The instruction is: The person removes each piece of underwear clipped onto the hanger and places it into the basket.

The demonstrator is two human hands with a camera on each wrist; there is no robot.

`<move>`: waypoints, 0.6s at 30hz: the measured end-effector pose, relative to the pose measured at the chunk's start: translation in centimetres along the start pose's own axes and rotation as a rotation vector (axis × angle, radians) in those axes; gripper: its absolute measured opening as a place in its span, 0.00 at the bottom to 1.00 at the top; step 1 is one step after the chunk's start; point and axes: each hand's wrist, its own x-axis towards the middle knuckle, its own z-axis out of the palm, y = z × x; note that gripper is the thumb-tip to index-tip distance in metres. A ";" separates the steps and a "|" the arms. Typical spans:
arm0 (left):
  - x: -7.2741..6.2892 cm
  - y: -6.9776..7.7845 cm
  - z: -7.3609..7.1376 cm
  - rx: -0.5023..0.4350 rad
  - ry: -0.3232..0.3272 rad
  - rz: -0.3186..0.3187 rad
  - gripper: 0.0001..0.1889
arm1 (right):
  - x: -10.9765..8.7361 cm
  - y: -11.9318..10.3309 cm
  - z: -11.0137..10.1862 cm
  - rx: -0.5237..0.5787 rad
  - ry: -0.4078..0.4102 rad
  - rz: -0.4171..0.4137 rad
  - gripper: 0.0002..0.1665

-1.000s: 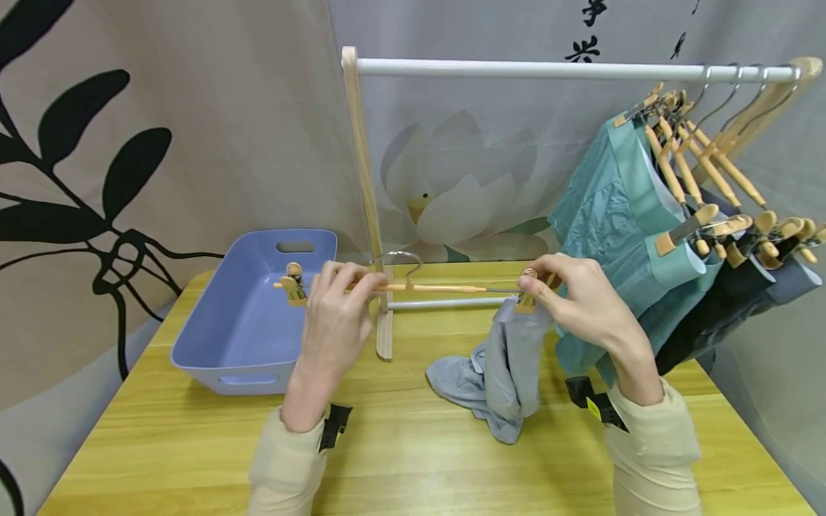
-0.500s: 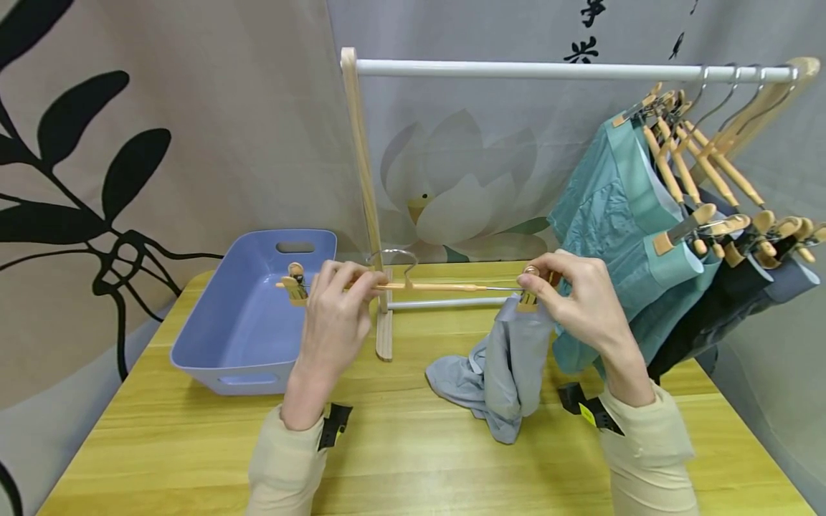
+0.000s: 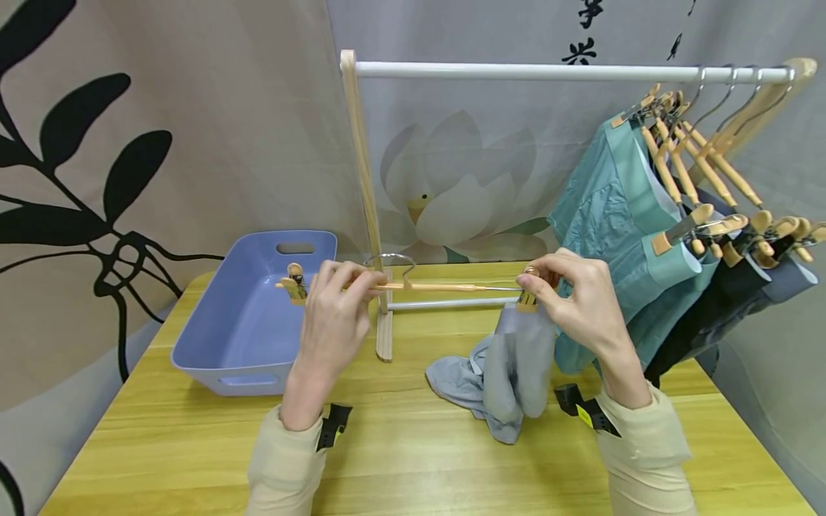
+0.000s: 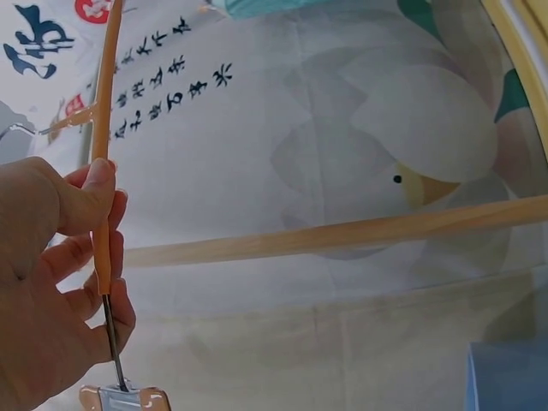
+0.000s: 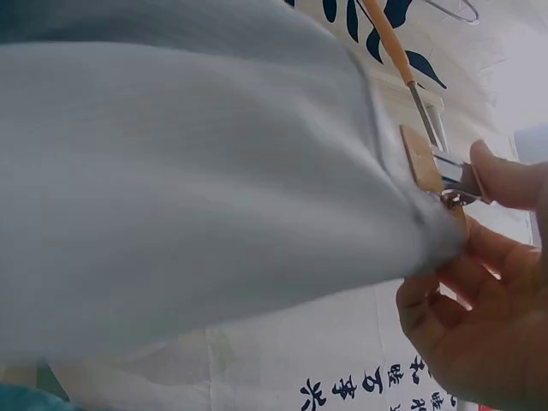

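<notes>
My left hand (image 3: 335,308) grips the wooden bar of a clip hanger (image 3: 445,287) left of its hook. The left wrist view shows thumb and fingers round that bar (image 4: 104,231). My right hand (image 3: 577,301) pinches the clip (image 3: 527,299) at the hanger's right end between thumb and fingers. From this clip hangs a grey garment (image 3: 524,351), its lower part slumped on the table. The garment's cloth (image 5: 214,188) fills much of the right wrist view, its edge at the clip. The hanger's left clip (image 3: 295,287) holds no cloth.
A blue plastic basket (image 3: 222,344) stands at the left on the wooden table (image 3: 413,466). Behind the hands is a rack with a white rail (image 3: 516,71). Teal garments (image 3: 600,201) and dark ones (image 3: 697,315) hang on clip hangers at its right end.
The grey garment's hanging part has spread out to the right below the clip. Both hands keep their hold with hardly any movement; the right forearm has shifted slightly left.
</notes>
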 end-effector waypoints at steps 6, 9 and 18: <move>0.0 0.0 -0.1 -0.004 0.008 0.004 0.10 | 0.1 -0.3 -0.1 -0.008 0.014 -0.008 0.03; 0.0 0.0 -0.2 -0.005 0.008 0.008 0.11 | 0.0 -0.3 -0.1 -0.010 -0.001 0.005 0.03; 0.0 0.1 -0.1 0.010 -0.009 0.001 0.11 | 0.0 -0.8 0.7 -0.142 -0.016 -0.045 0.09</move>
